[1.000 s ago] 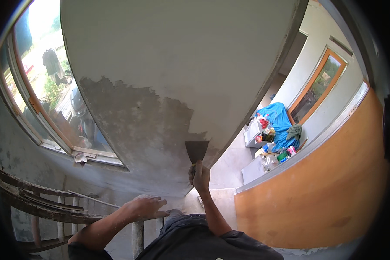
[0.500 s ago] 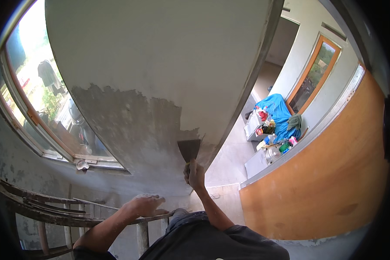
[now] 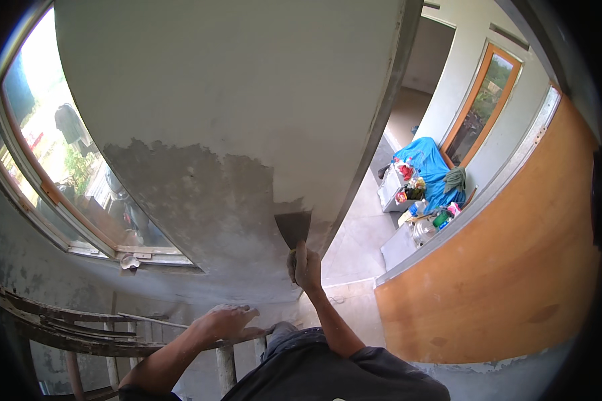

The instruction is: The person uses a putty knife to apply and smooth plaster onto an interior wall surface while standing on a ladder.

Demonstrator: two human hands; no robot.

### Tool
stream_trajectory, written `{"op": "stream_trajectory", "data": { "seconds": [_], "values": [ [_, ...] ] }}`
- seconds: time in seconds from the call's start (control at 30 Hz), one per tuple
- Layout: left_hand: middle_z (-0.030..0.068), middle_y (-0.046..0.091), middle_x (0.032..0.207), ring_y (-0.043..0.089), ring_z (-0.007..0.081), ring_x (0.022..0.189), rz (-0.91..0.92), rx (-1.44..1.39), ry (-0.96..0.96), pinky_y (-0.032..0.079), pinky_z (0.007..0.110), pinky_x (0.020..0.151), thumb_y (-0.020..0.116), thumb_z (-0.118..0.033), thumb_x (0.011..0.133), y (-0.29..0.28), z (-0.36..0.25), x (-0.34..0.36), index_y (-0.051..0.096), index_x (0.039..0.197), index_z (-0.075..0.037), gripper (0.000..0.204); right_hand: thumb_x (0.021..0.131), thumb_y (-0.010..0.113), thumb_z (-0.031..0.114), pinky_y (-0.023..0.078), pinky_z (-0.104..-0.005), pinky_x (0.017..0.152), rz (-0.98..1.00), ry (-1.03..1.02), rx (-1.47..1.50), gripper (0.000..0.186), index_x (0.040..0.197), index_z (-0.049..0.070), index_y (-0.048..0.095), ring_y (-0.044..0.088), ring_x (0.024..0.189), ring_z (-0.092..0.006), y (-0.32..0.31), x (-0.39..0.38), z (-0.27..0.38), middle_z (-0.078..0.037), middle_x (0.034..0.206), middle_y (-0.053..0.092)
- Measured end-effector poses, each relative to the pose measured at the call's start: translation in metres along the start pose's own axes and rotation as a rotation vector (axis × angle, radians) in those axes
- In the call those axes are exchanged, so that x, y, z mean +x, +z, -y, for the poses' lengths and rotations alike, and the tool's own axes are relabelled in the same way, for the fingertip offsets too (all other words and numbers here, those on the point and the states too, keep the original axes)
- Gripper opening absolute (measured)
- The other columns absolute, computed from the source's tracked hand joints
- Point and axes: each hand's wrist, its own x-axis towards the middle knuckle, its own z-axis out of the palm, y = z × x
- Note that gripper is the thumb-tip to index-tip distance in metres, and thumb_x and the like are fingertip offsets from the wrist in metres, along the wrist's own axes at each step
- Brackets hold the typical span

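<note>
My right hand (image 3: 306,269) is closed round the handle of a wide-bladed scraper (image 3: 293,228). The dark blade points up, over the rough grey lower part of the wall (image 3: 207,207), near the border of the smooth pale coating above. Whether the blade's edge touches the wall, I cannot tell. My left hand (image 3: 226,322) is beside the rail of a worn wooden ladder (image 3: 100,344), its fingers stretched out and its thumb apart. Nothing shows between its fingers, and pale dust coats the back of the hand.
At the left is a window (image 3: 93,194), with a small whitish object (image 3: 130,262) on its sill. The wall ends at a doorway edge on the right. Beyond it, a blue cover (image 3: 425,167) and household goods stand by white boxes. An orange-brown wooden panel (image 3: 481,267) curves along the right.
The whole view has shifted slightly. My right hand and the scraper stay near the same patch of wall, and my left hand keeps its place by the ladder.
</note>
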Motion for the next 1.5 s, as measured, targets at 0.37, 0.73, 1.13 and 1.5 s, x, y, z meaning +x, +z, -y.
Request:
{"op": "stream_trajectory", "data": {
  "seconds": [0.37,0.73,1.13,1.5],
  "values": [
    [0.0213,0.055,0.119,0.052,0.0372,0.11,-0.053,0.003,0.032,0.041,0.043,0.095,0.045,-0.052,0.09,0.003,-0.002,-0.001,0.049,0.122,-0.004,0.058,0.097,0.033,0.048,0.028,-0.0239,0.033,-0.034,0.111,0.096,0.06,0.055,0.007,0.044,0.039,0.034,-0.0079,0.004,0.008,-0.007,0.001,0.044,0.04],
    [0.021,0.056,0.118,0.054,0.0366,0.108,-0.049,0.036,0.051,0.042,0.041,0.093,0.046,-0.051,0.09,-0.002,0.002,0.003,0.049,0.122,-0.004,0.057,0.096,0.03,0.052,0.028,-0.0248,0.031,-0.057,0.124,0.052,0.065,0.052,0.006,0.044,0.039,0.033,-0.0097,0.005,0.009,-0.009,-0.001,0.043,0.039],
    [0.0198,0.055,0.12,0.051,0.0357,0.113,0.005,0.025,-0.016,0.04,0.041,0.095,0.046,-0.054,0.089,-0.004,-0.001,0.001,0.047,0.125,-0.004,0.061,0.098,0.033,0.044,0.03,-0.0253,0.037,-0.035,0.115,-0.026,0.061,0.052,0.006,0.046,0.04,0.037,-0.0077,0.0,0.013,0.015,0.001,0.042,0.039],
    [0.021,0.054,0.12,0.052,0.0363,0.111,0.005,0.007,-0.009,0.04,0.042,0.095,0.047,-0.052,0.089,0.004,0.003,0.008,0.048,0.124,-0.004,0.06,0.098,0.035,0.043,0.029,-0.0251,0.037,-0.004,0.147,0.086,0.058,0.055,0.006,0.045,0.04,0.036,-0.0074,-0.003,0.006,0.024,0.001,0.044,0.04]
  ]
}}
